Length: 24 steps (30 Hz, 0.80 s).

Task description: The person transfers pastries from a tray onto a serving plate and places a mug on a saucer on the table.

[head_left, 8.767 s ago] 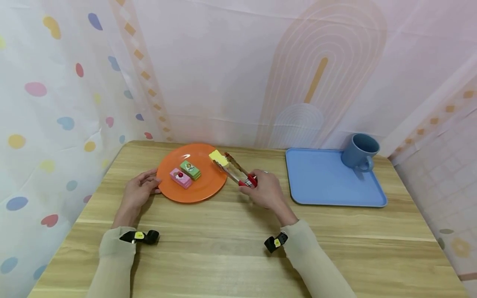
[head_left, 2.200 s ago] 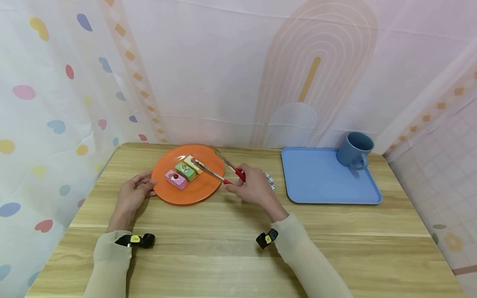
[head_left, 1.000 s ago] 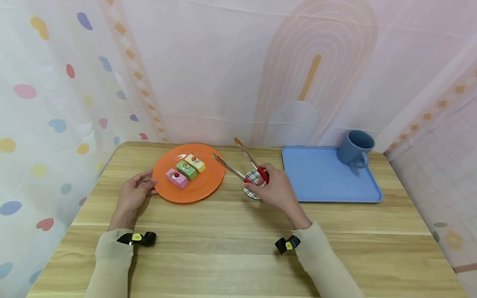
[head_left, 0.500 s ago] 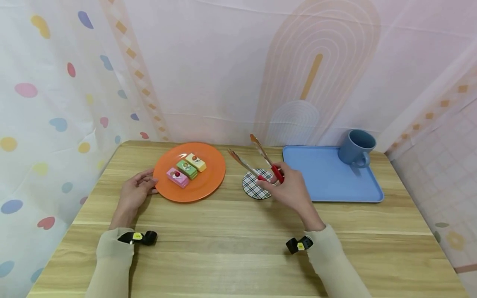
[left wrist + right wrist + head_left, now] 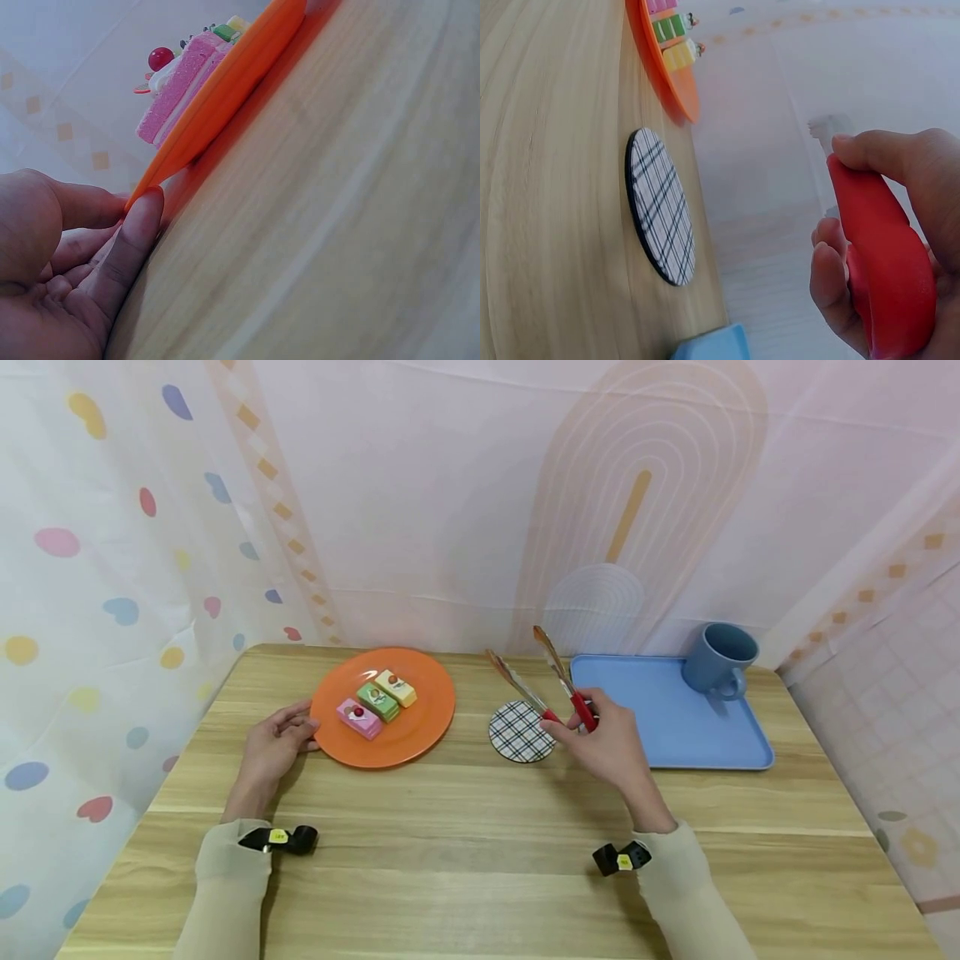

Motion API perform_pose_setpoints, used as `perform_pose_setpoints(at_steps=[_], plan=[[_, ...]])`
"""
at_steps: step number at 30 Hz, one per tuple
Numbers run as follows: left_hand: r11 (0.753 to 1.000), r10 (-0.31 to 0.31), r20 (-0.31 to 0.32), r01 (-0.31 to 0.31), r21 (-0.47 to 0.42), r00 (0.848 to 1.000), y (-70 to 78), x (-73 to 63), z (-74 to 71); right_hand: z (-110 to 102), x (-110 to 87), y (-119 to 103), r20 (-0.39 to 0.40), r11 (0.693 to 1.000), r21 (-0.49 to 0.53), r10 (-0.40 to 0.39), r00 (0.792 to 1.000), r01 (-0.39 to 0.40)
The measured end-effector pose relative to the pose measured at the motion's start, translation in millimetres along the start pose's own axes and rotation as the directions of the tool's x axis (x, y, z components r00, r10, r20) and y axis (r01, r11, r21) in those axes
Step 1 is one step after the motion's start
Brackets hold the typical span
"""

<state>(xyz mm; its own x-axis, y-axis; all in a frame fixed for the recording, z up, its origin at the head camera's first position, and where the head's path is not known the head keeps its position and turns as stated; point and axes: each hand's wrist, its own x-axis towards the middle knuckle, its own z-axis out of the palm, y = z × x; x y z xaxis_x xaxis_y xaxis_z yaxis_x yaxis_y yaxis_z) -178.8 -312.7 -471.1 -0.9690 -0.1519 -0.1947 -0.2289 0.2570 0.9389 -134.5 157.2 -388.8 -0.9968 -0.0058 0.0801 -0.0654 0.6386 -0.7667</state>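
My left hand (image 5: pixel 273 748) pinches the left rim of an orange plate (image 5: pixel 420 727) between thumb and fingers, as the left wrist view shows close up. Three toy cake slices lie side by side on it: a pink slice (image 5: pixel 359 718), a green slice (image 5: pixel 378 701) and a yellow slice (image 5: pixel 396 688). Red-handled metal tongs (image 5: pixel 881 259) are in the grip of my right hand (image 5: pixel 606 745). Their arms are spread with nothing between the tips, raised over the table just right of a round plaid coaster (image 5: pixel 521 732).
At the back right lies a blue tray (image 5: pixel 678 735), with a blue mug (image 5: pixel 720 660) standing on its far right corner. A patterned curtain (image 5: pixel 420 510) hangs directly behind the back edge of the wooden table (image 5: pixel 450 860).
The yellow slice, earlier in the tongs, now sits on the plate beside the green one. My right hand has carried the spread tongs rightward, uncovering the coaster. My left hand stays at the rim.
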Motion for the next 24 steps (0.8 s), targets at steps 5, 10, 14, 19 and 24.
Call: perform_pose_setpoints(at_steps=[5,10,14,19,24], plan=[[1.000,0.004,0.004,-0.004,-0.010,1.000,0.8,-0.2,-0.3,-5.3,-2.2,4.8,-0.018,1.000,-0.011,0.009,1.000,-0.010],[1.000,0.007,-0.004,-0.007,-0.011,1.000,1.6,-3.0,-2.4,-8.0,-4.5,11.7,-0.040,1.000,-0.024,-0.008,0.999,0.007],[1.000,-0.001,-0.006,0.001,0.007,1.000,2.2,-3.0,-2.2,-12.1,-7.0,17.9,-0.062,0.999,-0.040,-0.018,0.998,0.016],[1.000,0.003,-0.011,-0.002,0.015,1.000,2.3,-1.0,-0.2,-19.3,-10.0,24.2,-0.073,0.999,-0.045,0.003,0.997,-0.006],[1.000,0.001,-0.013,-0.001,0.013,1.000,1.0,0.0,1.2,-26.6,-14.1,30.1,-0.082,0.998,-0.061,0.030,0.996,-0.035]])
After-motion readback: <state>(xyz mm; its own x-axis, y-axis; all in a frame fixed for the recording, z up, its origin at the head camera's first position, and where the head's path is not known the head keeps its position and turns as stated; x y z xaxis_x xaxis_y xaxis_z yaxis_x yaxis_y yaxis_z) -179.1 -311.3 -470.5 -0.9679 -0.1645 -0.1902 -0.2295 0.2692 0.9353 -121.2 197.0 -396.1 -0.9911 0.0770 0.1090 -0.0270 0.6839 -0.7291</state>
